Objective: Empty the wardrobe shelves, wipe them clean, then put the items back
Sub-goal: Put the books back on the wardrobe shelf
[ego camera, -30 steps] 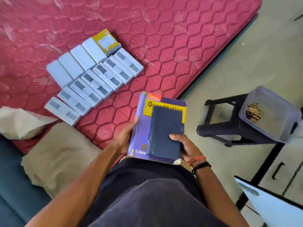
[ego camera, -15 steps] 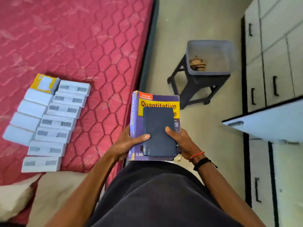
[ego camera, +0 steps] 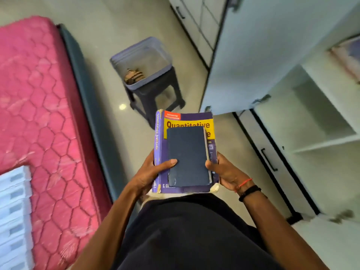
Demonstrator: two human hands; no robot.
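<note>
**Two books held in front of the open wardrobe**

The person holds a thick purple book (ego camera: 194, 117) flat in front of the body, with a smaller dark blue notebook (ego camera: 188, 155) lying on its cover. On the yellow panel of the cover the word "Quantitative" can be read, and the notebook hides the line below it. The spine says "Quantitative Aptitude", and at the bottom edge "S. C" shows. The small print on the red tag at the top is too blurred to read. The notebook cover has no writing.

The left hand (ego camera: 150, 174) grasps the left side of the purple book, thumb laid on the notebook. The right hand (ego camera: 224, 172) grasps the right side, thumb against the notebook edge. A red thread (ego camera: 244, 183) and a black band (ego camera: 250, 191) are on the right wrist.

Right of the purple book stand white wardrobe shelves (ego camera: 321, 141) and an open door (ego camera: 253, 55). Beyond the book a grey bin (ego camera: 140, 86) sits on a dark stool (ego camera: 153, 98), with something brown and striped inside. Left of the book lies a pink quilted mattress (ego camera: 39, 94) with white boxes (ego camera: 15, 211) on it. The floor (ego camera: 116, 55) is pale and glossy.
</note>
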